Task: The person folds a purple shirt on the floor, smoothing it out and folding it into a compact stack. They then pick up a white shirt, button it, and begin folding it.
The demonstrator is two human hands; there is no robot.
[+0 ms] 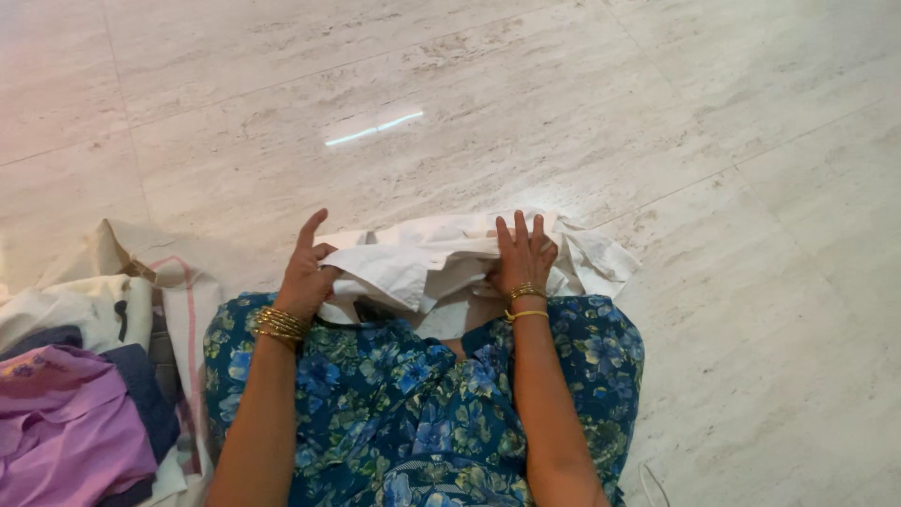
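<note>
A: Left hand?
B: Fingers curled on the edge of the white cloth, index raised.
A: Right hand?
B: Flat, fingers together, pressing the cloth's top; grip underneath probably none, view unclear.
A: Cloth position?
B: Bunched on pale floor, against blue floral garment. Clothes pile lies left.
</note>
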